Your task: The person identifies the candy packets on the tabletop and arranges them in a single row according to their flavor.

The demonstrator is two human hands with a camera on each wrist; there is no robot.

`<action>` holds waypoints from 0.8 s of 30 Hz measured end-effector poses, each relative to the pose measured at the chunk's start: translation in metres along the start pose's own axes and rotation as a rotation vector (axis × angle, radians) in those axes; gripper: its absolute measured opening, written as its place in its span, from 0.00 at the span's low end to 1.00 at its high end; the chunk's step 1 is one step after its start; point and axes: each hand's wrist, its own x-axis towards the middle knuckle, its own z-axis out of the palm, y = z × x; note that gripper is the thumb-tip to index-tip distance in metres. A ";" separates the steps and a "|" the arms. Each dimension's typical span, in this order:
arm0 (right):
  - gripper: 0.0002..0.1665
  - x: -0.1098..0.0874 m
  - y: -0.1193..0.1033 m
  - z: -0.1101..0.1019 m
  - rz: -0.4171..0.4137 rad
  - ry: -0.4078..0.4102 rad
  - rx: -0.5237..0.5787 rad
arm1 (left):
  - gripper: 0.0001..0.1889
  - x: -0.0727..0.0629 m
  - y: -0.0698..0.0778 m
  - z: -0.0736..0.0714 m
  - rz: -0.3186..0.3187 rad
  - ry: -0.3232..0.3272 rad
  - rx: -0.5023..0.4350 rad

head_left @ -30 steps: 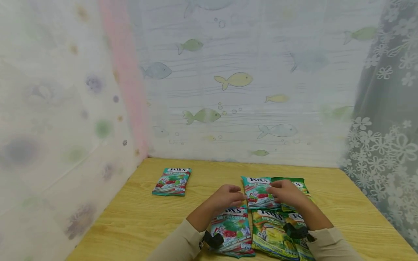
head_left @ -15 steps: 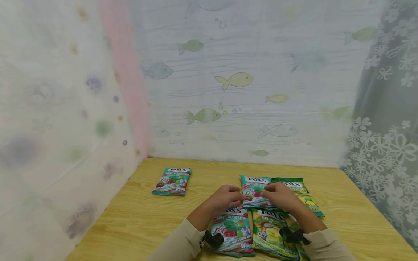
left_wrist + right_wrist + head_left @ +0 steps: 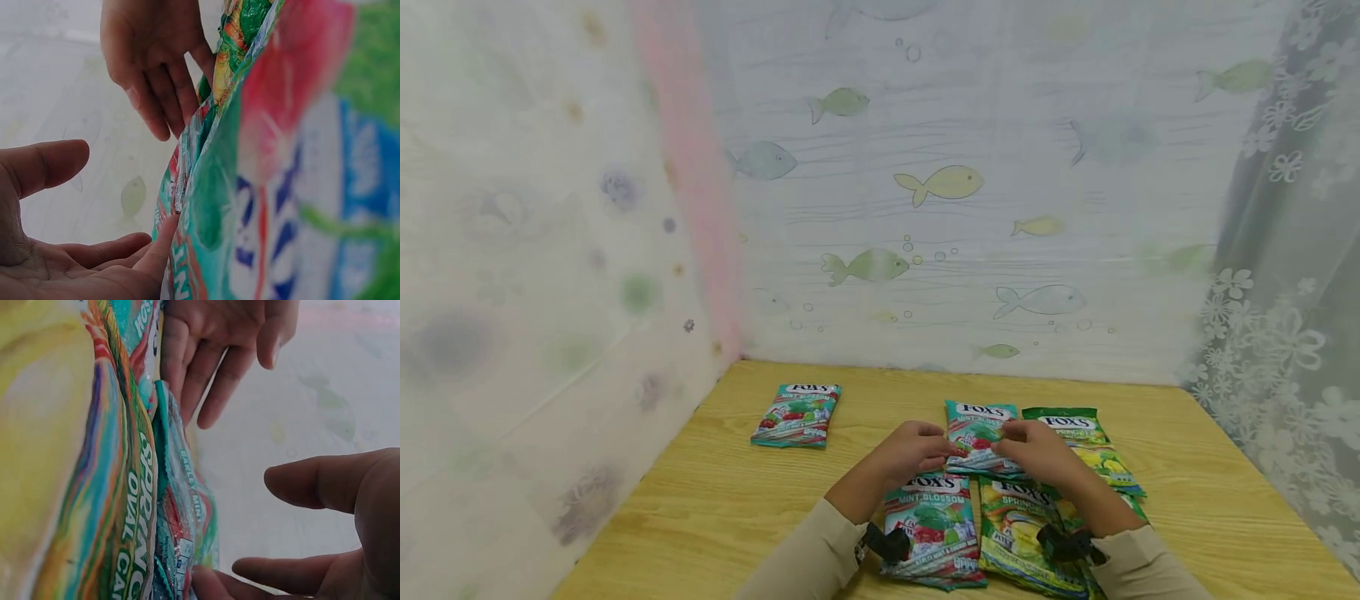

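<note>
Between my two hands lies a teal Fox's Mint Blossom candy bag (image 3: 976,433). My left hand (image 3: 904,457) touches its left edge with relaxed, outstretched fingers. At its right side is my right hand (image 3: 1039,457), fingertips on the bag; the right wrist view shows thumb and fingers spread apart. Below the left hand sits another Mint Blossom bag (image 3: 931,533), with a second bag's edge peeking from beneath. A yellow-green Fox's candy bag (image 3: 1018,533) lies beside it, its right part hidden by the right wrist. Behind the right hand is a green-topped Fox's bag (image 3: 1105,462).
Apart at the far left of the wooden table (image 3: 700,500) is one more Mint Blossom bag (image 3: 797,417). Fish-print sheeting (image 3: 865,208) closes off the back, and a flowered curtain (image 3: 1285,350) hangs on the right.
The middle Mint Blossom bag has slid a little to the left, and the right hand has moved left with it. More of the green-topped bag shows. The left hand has shifted slightly left.
</note>
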 end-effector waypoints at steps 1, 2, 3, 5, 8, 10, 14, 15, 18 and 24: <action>0.37 0.000 0.000 0.000 0.002 -0.002 0.011 | 0.37 0.000 -0.001 0.000 -0.001 0.002 -0.002; 0.38 0.000 0.001 0.000 0.005 -0.005 0.019 | 0.37 0.001 -0.002 -0.001 0.001 0.002 -0.001; 0.39 0.001 0.001 0.000 0.007 -0.005 0.021 | 0.37 0.001 -0.002 -0.001 -0.001 0.002 -0.004; 0.40 0.001 0.002 0.000 0.014 -0.002 0.007 | 0.37 0.000 -0.003 -0.002 -0.005 -0.002 -0.009; 0.41 0.002 0.002 0.000 0.033 -0.002 -0.021 | 0.37 -0.001 -0.004 -0.002 -0.004 -0.008 -0.014; 0.42 0.002 0.001 -0.001 0.048 -0.002 -0.034 | 0.38 -0.001 -0.004 -0.001 -0.004 -0.010 -0.022; 0.43 0.002 -0.001 -0.002 0.071 -0.008 -0.045 | 0.38 -0.001 -0.004 -0.002 0.003 -0.015 -0.048; 0.43 0.002 -0.001 -0.003 0.073 -0.009 -0.046 | 0.38 -0.001 -0.004 -0.002 0.006 -0.020 -0.056; 0.43 0.002 -0.001 -0.003 0.080 -0.013 -0.037 | 0.38 -0.002 -0.003 -0.002 0.005 -0.026 -0.077; 0.45 0.002 -0.001 -0.005 0.077 -0.017 -0.027 | 0.38 -0.001 -0.004 -0.003 0.006 -0.024 -0.109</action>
